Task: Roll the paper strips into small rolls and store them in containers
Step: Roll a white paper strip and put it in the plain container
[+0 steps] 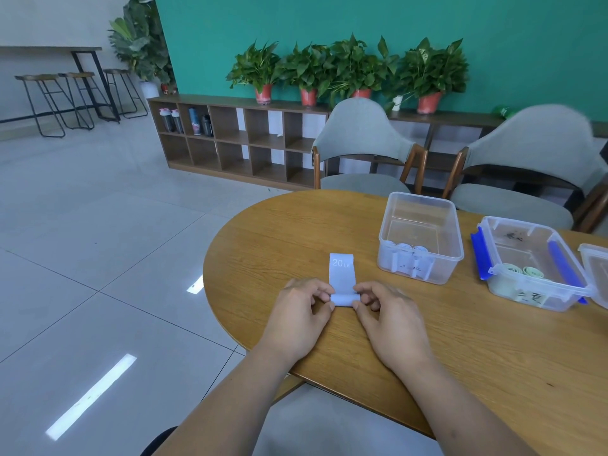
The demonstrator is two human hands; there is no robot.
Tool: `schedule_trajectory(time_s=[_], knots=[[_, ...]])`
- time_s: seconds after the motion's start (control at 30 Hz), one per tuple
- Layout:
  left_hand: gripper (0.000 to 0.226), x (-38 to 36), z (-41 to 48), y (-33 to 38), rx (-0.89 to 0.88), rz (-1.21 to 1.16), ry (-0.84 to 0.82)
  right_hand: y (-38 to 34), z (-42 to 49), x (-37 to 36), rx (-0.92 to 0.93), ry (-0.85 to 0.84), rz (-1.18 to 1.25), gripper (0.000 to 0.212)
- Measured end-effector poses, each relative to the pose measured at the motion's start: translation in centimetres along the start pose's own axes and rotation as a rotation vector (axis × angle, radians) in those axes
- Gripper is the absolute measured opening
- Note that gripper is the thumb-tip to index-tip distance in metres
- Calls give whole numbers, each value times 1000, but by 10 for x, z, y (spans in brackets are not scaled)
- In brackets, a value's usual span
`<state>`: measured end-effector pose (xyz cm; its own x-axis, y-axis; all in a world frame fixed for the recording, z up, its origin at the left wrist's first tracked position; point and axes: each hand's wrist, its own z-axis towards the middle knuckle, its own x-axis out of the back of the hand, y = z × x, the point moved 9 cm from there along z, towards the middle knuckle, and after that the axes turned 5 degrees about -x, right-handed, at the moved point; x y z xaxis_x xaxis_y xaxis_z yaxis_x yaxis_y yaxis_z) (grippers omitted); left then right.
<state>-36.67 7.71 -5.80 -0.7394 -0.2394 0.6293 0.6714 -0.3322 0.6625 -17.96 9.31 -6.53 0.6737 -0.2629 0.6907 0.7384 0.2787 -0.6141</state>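
From the head camera, a pale blue paper strip (341,274) lies flat on the round wooden table (296,232), its far end printed with "20 Lb" in white. Its near end is curled into a small tight roll, which lies crosswise between the two hands. The left hand (301,315) pinches the roll's left end with thumb and fingertips, and the right hand (386,315) pinches its right end in the same way; both hands rest on the tabletop near its front edge.

To the right of the strip stands a clear plastic container (421,236) without a lid, holding a few pale rolls against its near wall. Further right is a second clear container (533,261) with blue clip handles, holding greenish rolls. A third container shows only partly at the right edge. Two grey chairs (362,143) stand behind the table.
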Motion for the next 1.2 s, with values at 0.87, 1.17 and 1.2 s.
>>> schedule_trajectory(time_s=[0.87, 1.17, 1.2], knots=[[23, -2, -1, 1, -9, 26, -5, 1, 1, 2, 5, 10, 6, 20], [22, 0, -1, 0, 6, 4, -4, 2, 2, 0, 3, 8, 26, 15], [20, 0, -1, 0, -2, 10, -2, 1, 1, 0, 12, 9, 16, 14]])
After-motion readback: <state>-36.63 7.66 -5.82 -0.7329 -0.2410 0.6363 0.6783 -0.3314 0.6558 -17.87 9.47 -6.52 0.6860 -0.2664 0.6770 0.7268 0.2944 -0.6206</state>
